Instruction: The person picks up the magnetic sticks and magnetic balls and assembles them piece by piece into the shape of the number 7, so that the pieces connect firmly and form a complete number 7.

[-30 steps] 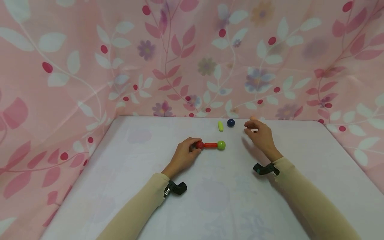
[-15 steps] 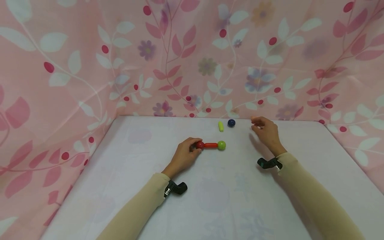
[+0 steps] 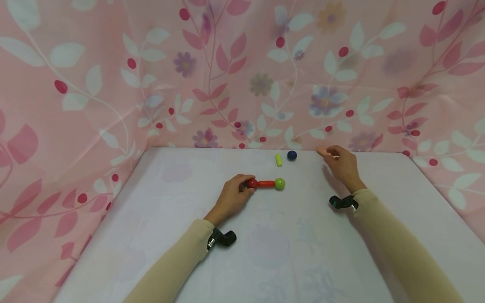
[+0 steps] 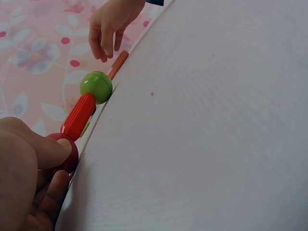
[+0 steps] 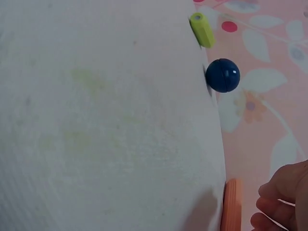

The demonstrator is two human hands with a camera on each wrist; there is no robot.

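My left hand (image 3: 229, 196) grips a red ball (image 3: 252, 183) at the end of a short toy assembly on the white table. From that ball a red ribbed rod (image 3: 266, 184) runs right to a green ball (image 3: 279, 184). In the left wrist view, the thumb presses on the red ball (image 4: 70, 153). At the table's far edge, my right hand (image 3: 344, 167) hovers with loosely bent fingers beside an orange ribbed stick (image 5: 232, 204). In the right wrist view, a gap shows between its fingertips (image 5: 269, 191) and the stick.
A yellow-green short rod (image 3: 278, 160) and a dark blue ball (image 3: 291, 155) sit near the back edge of the white table (image 3: 182, 261), left of my right hand. A pink floral cloth (image 3: 227, 71) hangs behind the table and along its sides.
My right hand has moved right and slightly farther back, revealing more of the orange stick. The left hand keeps its hold on the red ball, and the assembly stays in place.
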